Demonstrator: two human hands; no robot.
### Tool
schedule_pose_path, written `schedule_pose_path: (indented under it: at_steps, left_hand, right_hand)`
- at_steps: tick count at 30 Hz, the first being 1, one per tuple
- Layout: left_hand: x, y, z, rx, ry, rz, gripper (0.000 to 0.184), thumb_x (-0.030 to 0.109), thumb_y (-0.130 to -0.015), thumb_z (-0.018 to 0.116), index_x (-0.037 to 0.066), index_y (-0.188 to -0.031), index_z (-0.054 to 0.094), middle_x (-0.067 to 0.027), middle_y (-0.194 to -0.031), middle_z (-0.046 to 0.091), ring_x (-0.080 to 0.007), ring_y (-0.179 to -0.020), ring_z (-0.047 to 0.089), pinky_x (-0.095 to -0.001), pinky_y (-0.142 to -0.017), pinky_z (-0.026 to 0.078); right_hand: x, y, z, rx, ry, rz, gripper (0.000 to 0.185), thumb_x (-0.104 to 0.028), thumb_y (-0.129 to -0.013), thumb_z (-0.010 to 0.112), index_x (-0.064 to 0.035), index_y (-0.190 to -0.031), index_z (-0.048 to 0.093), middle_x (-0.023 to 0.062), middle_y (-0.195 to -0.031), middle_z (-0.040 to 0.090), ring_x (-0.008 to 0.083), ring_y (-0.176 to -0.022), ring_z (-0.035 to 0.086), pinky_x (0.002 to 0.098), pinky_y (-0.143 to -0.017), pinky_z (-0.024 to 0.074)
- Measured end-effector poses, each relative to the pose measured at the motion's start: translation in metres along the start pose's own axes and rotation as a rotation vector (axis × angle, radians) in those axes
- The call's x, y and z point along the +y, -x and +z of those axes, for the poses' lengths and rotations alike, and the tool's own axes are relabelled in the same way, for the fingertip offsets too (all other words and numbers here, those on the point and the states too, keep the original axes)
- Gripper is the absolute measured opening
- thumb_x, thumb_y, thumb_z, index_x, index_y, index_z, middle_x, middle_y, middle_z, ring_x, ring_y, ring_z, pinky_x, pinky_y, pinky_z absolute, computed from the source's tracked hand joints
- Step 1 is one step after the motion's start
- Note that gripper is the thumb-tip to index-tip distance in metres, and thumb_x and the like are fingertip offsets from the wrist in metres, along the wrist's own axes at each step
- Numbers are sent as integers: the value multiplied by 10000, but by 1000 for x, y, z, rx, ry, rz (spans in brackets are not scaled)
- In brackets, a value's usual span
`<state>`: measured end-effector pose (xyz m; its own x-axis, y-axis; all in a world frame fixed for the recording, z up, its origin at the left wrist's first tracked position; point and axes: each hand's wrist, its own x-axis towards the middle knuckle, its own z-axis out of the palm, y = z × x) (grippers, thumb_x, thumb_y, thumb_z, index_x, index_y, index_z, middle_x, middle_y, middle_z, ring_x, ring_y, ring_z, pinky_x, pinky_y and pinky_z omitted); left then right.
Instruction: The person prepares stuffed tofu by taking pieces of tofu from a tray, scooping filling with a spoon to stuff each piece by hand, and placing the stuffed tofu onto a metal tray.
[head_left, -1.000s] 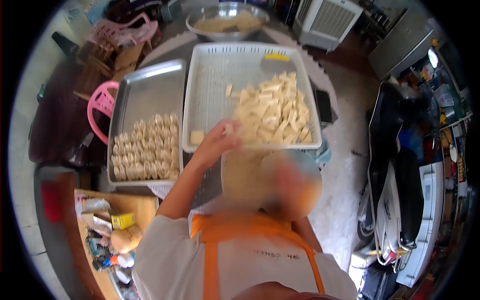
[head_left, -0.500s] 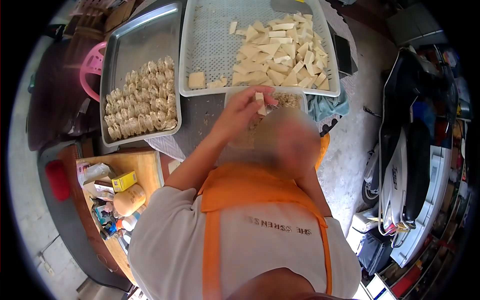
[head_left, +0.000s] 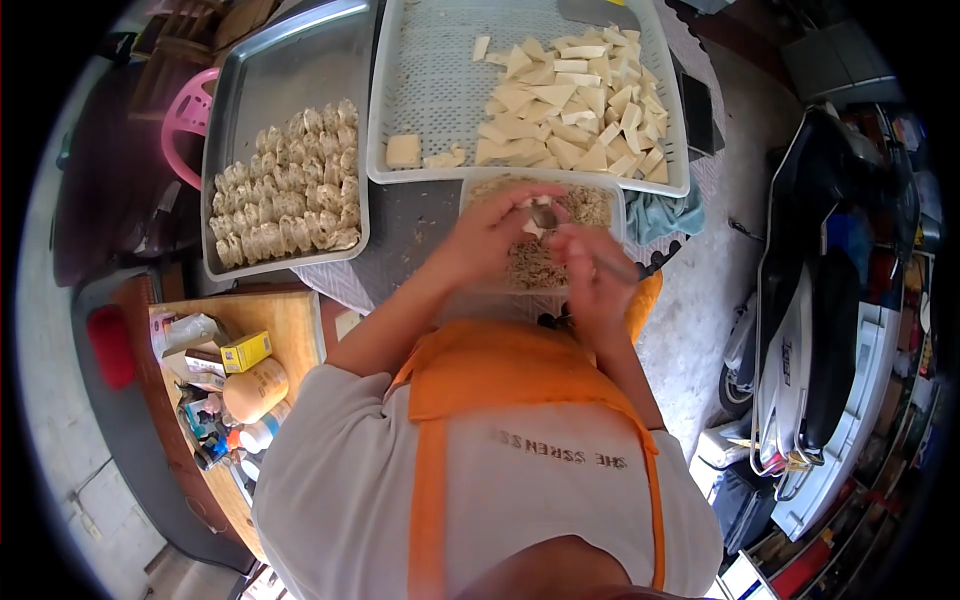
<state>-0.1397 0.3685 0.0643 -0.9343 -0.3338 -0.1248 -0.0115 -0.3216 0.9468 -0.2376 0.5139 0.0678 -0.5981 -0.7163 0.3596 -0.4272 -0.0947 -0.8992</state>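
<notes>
Evidently, fine work with a spoon is being done over the plastic tub. A small white piece is pinched in the left grip, above the crumbly mixture that the tub holds. The spoon's handle is clasped in the right grip, and its bowl is brought up to the white piece; whether the piece is pressed or merely touched cannot be told, since it is partly hidden by fingers.

For good handling, the white piece is probably best cradled lightly, as soft stuff of this kind could be split by a hard pinch. The spoon should be worked with short, shallow pushes, and both hands are best kept low over the tub so that fallen crumbs are caught.

Beyond the tub, its far rim is crowded by the white perforated tray, in which pale cut pieces are heaped to the right and a square piece is set near the left corner. To the left, lumpy pieces are lined up in rows in the metal tray. Between that tray and the tub, a dark strip of the table is sprinkled with crumbs. On the right, a bluish cloth is bunched just beside the tub, where an elbow or the spoon's handle could be snagged. Farther off, a dark flat object is laid beside the perforated tray.
</notes>
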Motion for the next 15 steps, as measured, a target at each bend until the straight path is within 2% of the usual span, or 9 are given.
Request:
schedule_pose_path:
  at_steps: [3, 6, 7, 10, 11, 14, 15]
  left_hand:
    - [5, 5, -15, 138, 6, 80, 346, 2, -902, 438, 13, -1241, 508, -59, -1112, 598, -135, -1040, 552, -264, -912, 430]
    - [11, 7, -20, 181, -39, 143, 349, -11, -887, 449, 3, -1230, 512, -44, -1091, 596, -119, -998, 555, -258, -900, 426]
    - [10, 7, -20, 167, -49, 142, 355, -19, -877, 447, 2, -1226, 514, -41, -1086, 595, -115, -984, 553, -255, -890, 426]
    - [8, 7, -20, 153, -85, 135, 373, -41, -848, 439, 1, -1209, 524, -30, -1074, 592, -104, -949, 546, -246, -864, 425]
    - [9, 9, -19, 163, -99, 130, 380, -47, -837, 434, 3, -1201, 530, -25, -1073, 592, -100, -943, 542, -243, -856, 424]
    - [18, 13, -15, 211, -144, 55, 390, -51, -820, 423, 13, -1183, 549, -12, -1078, 593, -90, -943, 535, -237, -853, 417]
    - [20, 13, -13, 228, -160, 20, 392, -49, -816, 420, 17, -1177, 555, -8, -1080, 593, -87, -945, 533, -235, -855, 414]
  right_hand:
    - [1, -17, -13, 153, 138, 96, 85, 2, -825, 555, 39, -816, 631, 133, -830, 639, 317, -653, 616, 375, -606, 503]
    - [17, -33, -7, -69, 511, 45, 149, -58, -842, 551, 43, -764, 627, 147, -825, 641, 335, -655, 609, 396, -602, 490]
    - [20, -33, 1, -134, 473, 73, 239, -106, -862, 527, 51, -703, 614, 158, -807, 639, 355, -651, 598, 419, -601, 476]
    - [39, -26, 17, -320, 326, 270, 245, -104, -859, 512, 50, -696, 610, 175, -802, 631, 382, -644, 580, 435, -594, 463]
    - [51, -22, 12, -374, 301, 390, 205, -110, -879, 508, 32, -791, 627, 142, -746, 643, 297, -583, 597, 365, -537, 463]
    - [28, -26, -6, -221, -113, 590, 193, -128, -910, 497, 11, -906, 632, 81, -717, 642, 149, -561, 581, 267, -503, 447]
    - [26, -25, -14, -213, -189, 620, 190, -134, -928, 494, -10, -969, 632, 31, -718, 626, 50, -583, 534, 192, -499, 423]
